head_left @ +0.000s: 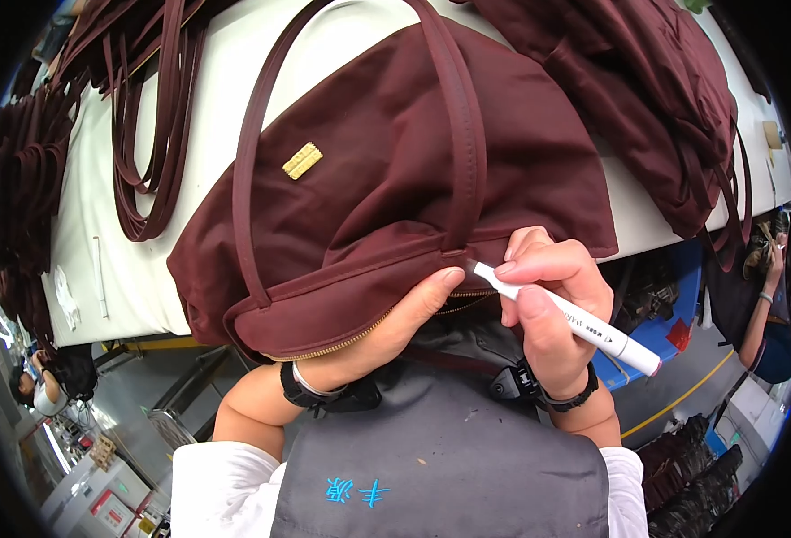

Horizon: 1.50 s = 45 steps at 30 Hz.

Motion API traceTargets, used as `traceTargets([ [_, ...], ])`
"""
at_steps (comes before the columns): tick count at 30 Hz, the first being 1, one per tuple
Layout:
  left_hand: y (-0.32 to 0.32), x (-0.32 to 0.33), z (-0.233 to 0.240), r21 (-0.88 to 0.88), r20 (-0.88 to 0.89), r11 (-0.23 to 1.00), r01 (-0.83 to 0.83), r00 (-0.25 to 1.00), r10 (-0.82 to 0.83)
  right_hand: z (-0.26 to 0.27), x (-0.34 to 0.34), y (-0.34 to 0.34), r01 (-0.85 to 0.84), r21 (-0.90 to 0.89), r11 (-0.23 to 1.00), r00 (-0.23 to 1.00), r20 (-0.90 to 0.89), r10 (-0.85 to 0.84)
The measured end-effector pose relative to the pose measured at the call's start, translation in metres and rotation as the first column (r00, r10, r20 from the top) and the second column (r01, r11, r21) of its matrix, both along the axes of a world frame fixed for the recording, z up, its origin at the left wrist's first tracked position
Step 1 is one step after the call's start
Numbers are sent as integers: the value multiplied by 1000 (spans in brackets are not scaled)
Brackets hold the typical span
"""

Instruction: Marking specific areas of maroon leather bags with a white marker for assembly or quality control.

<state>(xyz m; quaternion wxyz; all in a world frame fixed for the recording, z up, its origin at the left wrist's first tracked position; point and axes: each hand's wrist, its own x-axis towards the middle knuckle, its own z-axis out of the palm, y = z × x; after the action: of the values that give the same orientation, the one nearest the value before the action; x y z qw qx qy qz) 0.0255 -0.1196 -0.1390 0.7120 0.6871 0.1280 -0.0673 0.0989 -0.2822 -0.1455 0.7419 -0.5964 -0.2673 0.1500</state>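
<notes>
A burgundy fabric bag point(382, 181) lies in front of me, its two handles point(466, 134) arching away from me. A small gold piece with serrated edges point(303, 161) rests on its side. My left hand point(385, 326) holds the bag at its brass-toothed zipper point(352, 343); the thumb presses the outside near a handle's base, and the fingers are hidden in or under the cloth. My right hand point(557, 302) grips a white marker pen point(611, 341) whose tip points at that handle base, touching or very near it. Its other fingers rest against the bag's edge.
The white-covered table point(224, 74) carries more burgundy bags point(611, 81) at right and hanging straps point(146, 195) at left. A thin white pen point(99, 276) lies near the left edge. A blue shelf point(688, 282) sits below right. Other people point(762, 323) are at both sides.
</notes>
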Motion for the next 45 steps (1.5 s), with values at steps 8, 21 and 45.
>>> traceTargets([
  [8,1,-2,0,-60,-87,998,11,996,-16,5,-5,9,83,-12,997,993,-85,-83],
  [21,1,-3,-5,-68,6,997,38,999,-38,6,-4,15,136,-13,991,976,-168,-136],
  [45,0,-5,-4,1,53,997,78,996,-78,0,-4,14,117,37,992,987,-111,-112],
])
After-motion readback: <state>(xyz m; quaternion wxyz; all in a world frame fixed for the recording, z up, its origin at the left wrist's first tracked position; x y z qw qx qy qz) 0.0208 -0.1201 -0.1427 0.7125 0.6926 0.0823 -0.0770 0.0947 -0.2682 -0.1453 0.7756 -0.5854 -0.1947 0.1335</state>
